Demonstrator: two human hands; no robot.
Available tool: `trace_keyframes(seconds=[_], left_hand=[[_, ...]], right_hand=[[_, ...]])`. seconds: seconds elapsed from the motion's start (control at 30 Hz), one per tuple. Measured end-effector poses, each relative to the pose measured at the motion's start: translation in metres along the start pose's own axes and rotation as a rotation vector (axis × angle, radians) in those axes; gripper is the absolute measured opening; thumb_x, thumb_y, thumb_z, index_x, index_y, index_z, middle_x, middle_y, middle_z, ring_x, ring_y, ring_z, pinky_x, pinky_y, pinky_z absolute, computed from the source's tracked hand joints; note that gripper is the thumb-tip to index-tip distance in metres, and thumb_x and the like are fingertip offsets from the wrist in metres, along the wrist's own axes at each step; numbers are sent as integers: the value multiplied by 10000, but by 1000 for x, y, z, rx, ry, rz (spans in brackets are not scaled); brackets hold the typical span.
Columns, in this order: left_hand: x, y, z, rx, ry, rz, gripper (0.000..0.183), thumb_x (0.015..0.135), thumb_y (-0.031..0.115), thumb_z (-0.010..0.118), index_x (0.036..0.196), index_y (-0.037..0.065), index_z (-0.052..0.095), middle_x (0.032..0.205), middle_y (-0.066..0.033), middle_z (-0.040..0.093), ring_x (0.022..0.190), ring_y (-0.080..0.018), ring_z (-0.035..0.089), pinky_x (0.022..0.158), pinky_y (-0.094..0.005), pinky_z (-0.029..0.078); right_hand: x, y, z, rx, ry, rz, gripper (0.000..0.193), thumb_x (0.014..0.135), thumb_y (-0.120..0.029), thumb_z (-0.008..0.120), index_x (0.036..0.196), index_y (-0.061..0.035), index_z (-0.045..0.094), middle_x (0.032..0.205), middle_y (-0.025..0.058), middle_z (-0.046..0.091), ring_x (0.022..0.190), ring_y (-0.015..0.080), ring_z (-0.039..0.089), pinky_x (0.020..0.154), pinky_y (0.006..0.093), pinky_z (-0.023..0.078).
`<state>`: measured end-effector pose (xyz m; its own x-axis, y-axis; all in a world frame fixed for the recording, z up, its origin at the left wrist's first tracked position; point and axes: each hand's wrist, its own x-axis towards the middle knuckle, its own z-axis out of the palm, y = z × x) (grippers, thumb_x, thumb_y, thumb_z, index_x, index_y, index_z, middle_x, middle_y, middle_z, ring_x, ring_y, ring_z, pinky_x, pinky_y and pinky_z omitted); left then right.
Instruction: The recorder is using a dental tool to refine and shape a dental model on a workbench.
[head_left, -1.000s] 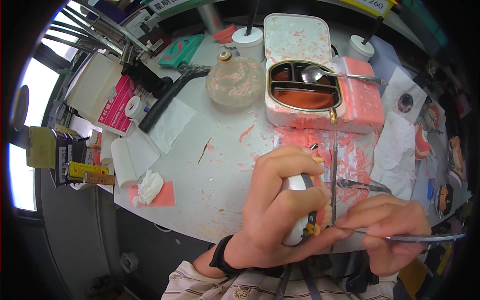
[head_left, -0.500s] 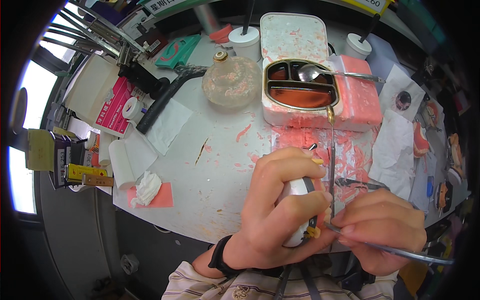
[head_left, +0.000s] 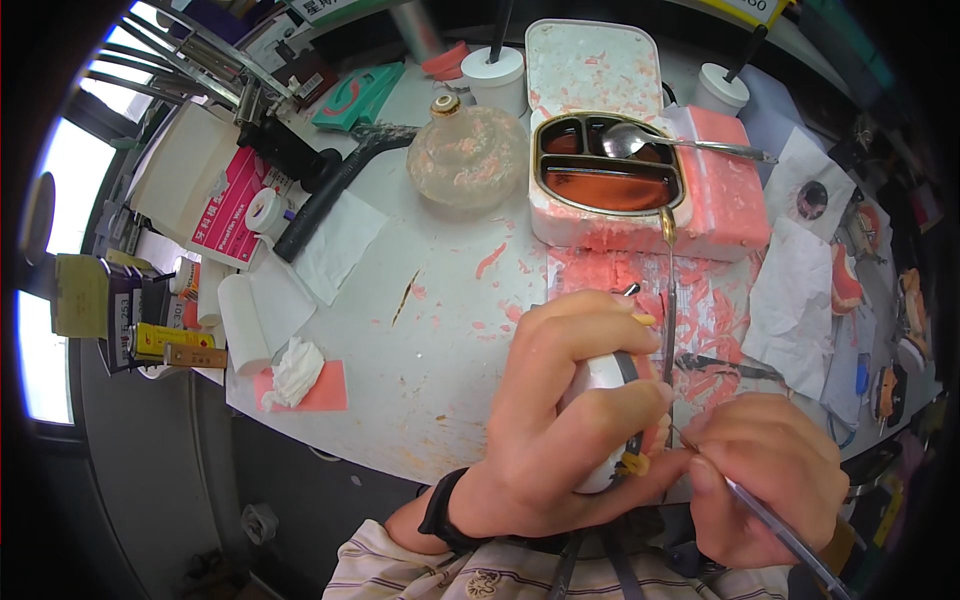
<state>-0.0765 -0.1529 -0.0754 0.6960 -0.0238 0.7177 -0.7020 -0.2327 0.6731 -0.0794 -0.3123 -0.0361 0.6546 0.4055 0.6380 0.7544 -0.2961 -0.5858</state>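
My left hand (head_left: 560, 410) is wrapped round a white dental model (head_left: 603, 374) with a dark band and yellow bits. Its pink, tooth-lined edge faces right, partly hidden by my fingers. In my right hand (head_left: 770, 465) is a slim metal wax carving tool (head_left: 775, 525), pinched near its front. The thin tip points left, close to the model's pink edge; I cannot tell whether it touches. Just beyond my hands, a long metal wax spatula (head_left: 670, 300) rests with its tip against the wax pot (head_left: 548, 232), which holds reddish-brown wax in compartments.
A spoon (head_left: 715, 148) lies across the pot and a pink-coated block. Left of it stands a round glass burner (head_left: 465, 160). Pink wax scraps and a dark knife (head_left: 725, 366) lie beyond my hands. Crumpled tissue (head_left: 297, 373) sits on a pink sheet; several dental models (head_left: 846, 280) stand at right.
My right hand has shifted slightly and turned the carving tool, so its handle slopes more steeply down to the right. My left hand keeps hold of the model, nearly unmoved.
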Motion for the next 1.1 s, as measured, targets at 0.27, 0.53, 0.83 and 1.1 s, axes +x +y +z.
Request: trace_keyframes(seconds=[0.27, 0.53, 0.83, 1.1], left_hand=[[-1, -1, -11, 23, -54, -40, 523, 526, 133, 827, 950, 56, 532, 1037, -183, 515, 931, -324, 502, 807, -441, 417], [-1, 0, -7, 67, -70, -64, 717, 489, 230, 879, 1055, 27, 488, 1075, -172, 504, 969, -304, 507, 833, -410, 419], [-3, 12, -23, 405, -265, -159, 963, 549, 559, 755, 1222, -33, 401, 1210, -224, 427, 1108, -339, 442, 938, -416, 348], [-5, 8, -28, 113, -43, -412, 628, 861, 460, 502, 1226, -40, 393, 1215, -215, 443, 1069, -305, 502, 858, -393, 432]], right_hand=[[1, 15, -5, 223, -113, -14, 134, 750, 10, 587, 862, 14, 513, 706, 196, 618, 607, 277, 627, 554, 314, 507], [-12, 18, -7, 415, -97, 144, 128, 822, -78, 608, 893, -19, 520, 720, 153, 632, 587, 219, 618, 538, 283, 495], [-7, 32, -64, -43, 216, 387, 74, 804, -52, 596, 854, 3, 599, 660, 23, 543, 555, 50, 481, 506, 217, 365], [-11, 112, -93, -476, 227, 425, 172, 776, -59, 618, 902, 52, 583, 694, 78, 536, 652, 148, 494, 622, 260, 394]])
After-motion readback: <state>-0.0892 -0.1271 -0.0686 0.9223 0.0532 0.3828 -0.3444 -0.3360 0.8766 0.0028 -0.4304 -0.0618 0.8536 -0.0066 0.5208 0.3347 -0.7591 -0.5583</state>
